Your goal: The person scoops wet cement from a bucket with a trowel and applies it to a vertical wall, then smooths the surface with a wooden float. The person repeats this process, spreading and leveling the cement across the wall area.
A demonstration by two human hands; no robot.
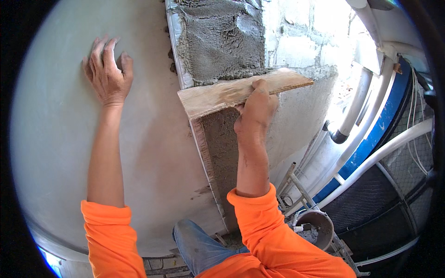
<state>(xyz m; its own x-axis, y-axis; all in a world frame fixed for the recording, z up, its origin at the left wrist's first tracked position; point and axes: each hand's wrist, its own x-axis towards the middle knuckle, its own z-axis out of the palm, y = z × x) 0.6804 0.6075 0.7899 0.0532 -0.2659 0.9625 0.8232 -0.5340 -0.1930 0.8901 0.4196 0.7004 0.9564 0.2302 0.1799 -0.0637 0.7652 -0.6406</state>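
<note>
My right hand grips a flat wooden board by its lower edge, thumb against its face. The board lies across a narrow strip of wall, its left end over a thin pale edge strip. Above it the strip carries thick, rough wet mortar; below, a darker, flatter mortar surface shows. To the left, my left hand rests against a smooth grey wall, fingers spread and slightly bent, holding nothing.
Bare, patchy blockwork rises at the upper right. A bucket with grey mortar stands low on the right, beside a metal ladder-like frame. Farther right are white pipes, a blue band and dark mesh. My jeans-clad knee is near the wall.
</note>
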